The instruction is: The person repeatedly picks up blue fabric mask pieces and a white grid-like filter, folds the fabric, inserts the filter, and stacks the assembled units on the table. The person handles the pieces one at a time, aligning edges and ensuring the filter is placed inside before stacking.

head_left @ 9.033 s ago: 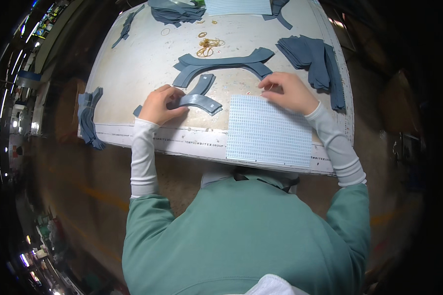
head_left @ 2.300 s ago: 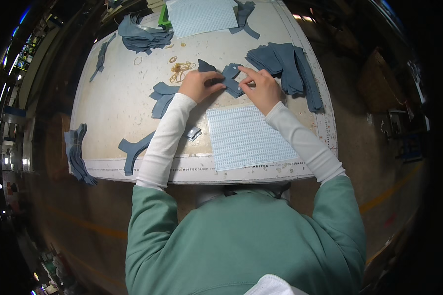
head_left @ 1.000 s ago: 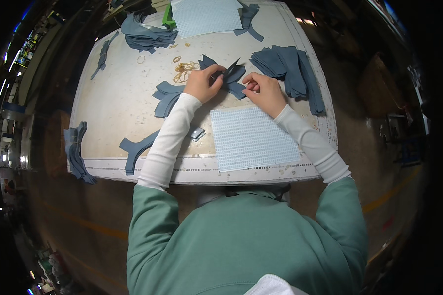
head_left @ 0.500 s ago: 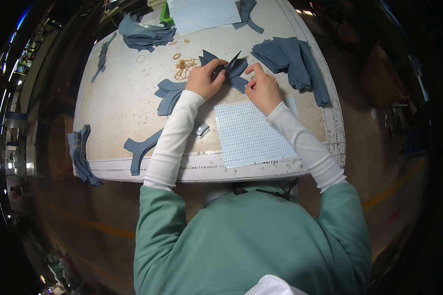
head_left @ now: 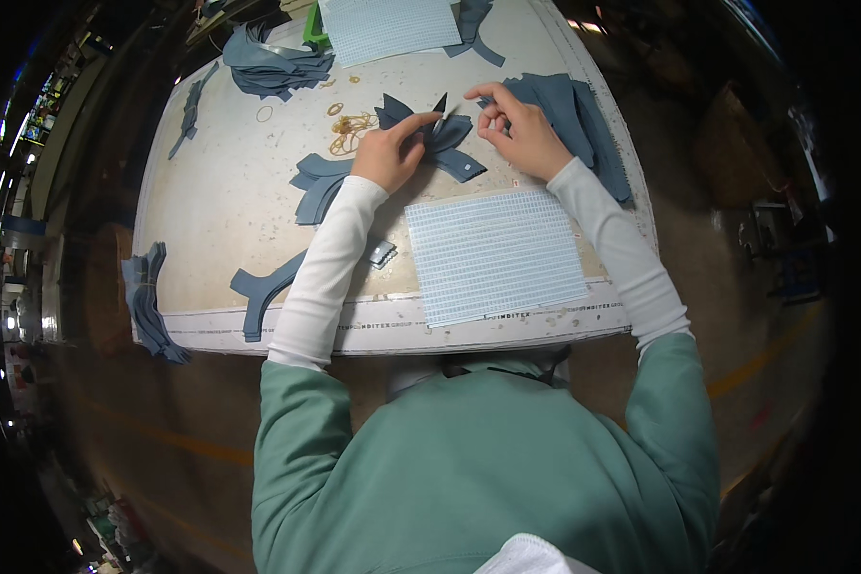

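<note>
In the middle of the table lies a fanned bundle of blue-grey fabric pieces, some tips standing up. My left hand is closed on the bundle's near-left side, its index finger reaching across to a raised flap. A tiny white sticker shows on the lower piece. Just right of the bundle, my right hand hovers with the index finger stretched out and the others loosely bent; I see nothing held in it. Below the hands lies a pale blue sheet of small printed labels.
Stacked blue-grey pieces lie at the right, with another pile far left. Rubber bands sit beside my left hand. A tied bundle overhangs the left edge. Another label sheet and a green bin stand at the back.
My right hand has moved away from the bundle, up and right, its index finger straightening. The white sticker on the lower piece is now uncovered. My left hand stays at the bundle.
</note>
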Motion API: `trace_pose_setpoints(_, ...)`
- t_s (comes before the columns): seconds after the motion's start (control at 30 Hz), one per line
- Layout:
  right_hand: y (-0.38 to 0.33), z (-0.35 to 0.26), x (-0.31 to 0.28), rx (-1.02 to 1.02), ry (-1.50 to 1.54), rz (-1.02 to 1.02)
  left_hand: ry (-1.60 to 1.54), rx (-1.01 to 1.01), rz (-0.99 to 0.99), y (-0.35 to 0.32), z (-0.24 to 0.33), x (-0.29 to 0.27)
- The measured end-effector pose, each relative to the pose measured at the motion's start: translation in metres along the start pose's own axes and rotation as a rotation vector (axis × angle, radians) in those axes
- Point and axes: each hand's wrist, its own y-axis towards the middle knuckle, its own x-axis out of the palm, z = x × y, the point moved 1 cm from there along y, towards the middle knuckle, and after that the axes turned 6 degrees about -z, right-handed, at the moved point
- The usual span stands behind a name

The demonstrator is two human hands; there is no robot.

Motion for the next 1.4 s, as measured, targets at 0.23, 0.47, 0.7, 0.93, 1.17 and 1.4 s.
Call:
trace_pose_setpoints(0.23,0.047,0.01,-0.001,-0.052,-0.269,-0.287,-0.021,-0.022,-0.077,0.0,0.001,-0.002)
trace_pose_setpoints(0.47,0.061,0.008,0.008,-0.003,-0.454,-0.44,0.04,-0.03,-0.148,0.0,0.002,-0.005)
trace_pose_setpoints(0.7,0.069,0.01,0.006,-0.052,-0.437,-0.483,0.027,-0.015,-0.127,0.0,-0.001,-0.003)
trace_pose_setpoints(0.93,0.069,0.009,0.01,-0.045,-0.422,-0.513,0.016,-0.006,-0.123,0.001,-0.003,-0.002)
trace_pose_setpoints(1.17,0.067,0.018,0.011,-0.022,-0.251,-0.306,0.0,0.072,-0.06,0.001,-0.005,-0.001)
trace_pose_setpoints(1.4,0.052,0.021,0.006,0.05,-0.188,-0.154,0.004,0.088,-0.042,0.001,-0.005,0.001)
